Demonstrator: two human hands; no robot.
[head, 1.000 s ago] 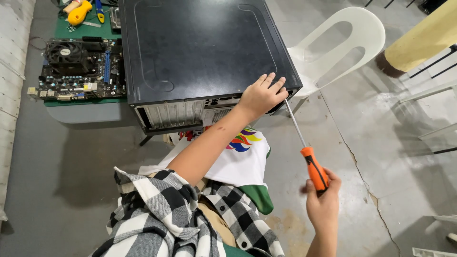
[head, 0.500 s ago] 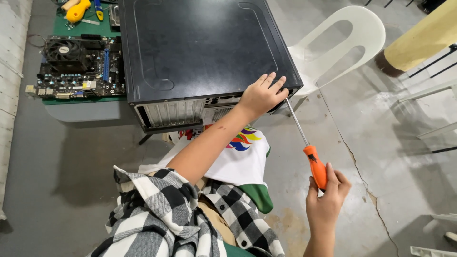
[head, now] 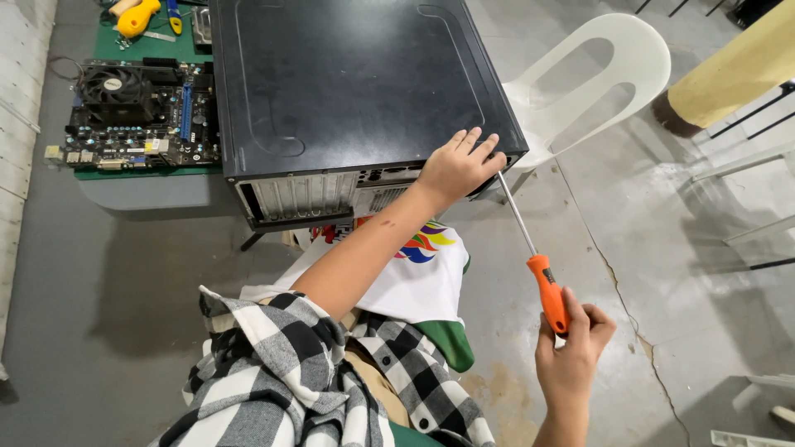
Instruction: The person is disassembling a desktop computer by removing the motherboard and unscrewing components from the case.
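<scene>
Right hand (head: 573, 348) clenched around orange screwdriver (head: 542, 269), left hand (head: 457, 165) spread on black computer case (head: 348, 83), motherboard (head: 137, 116) beside, white chair (head: 596, 83) behind.

One computer case (head: 348, 83), one motherboard (head: 137, 116), one screwdriver (head: 538, 257), one white chair (head: 596, 83).

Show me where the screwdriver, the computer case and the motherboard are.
screwdriver (head: 549, 291): head view, on its orange handle.
computer case (head: 356, 74): head view, on its black side panel.
motherboard (head: 137, 116): head view, near its cooling fan.
</scene>
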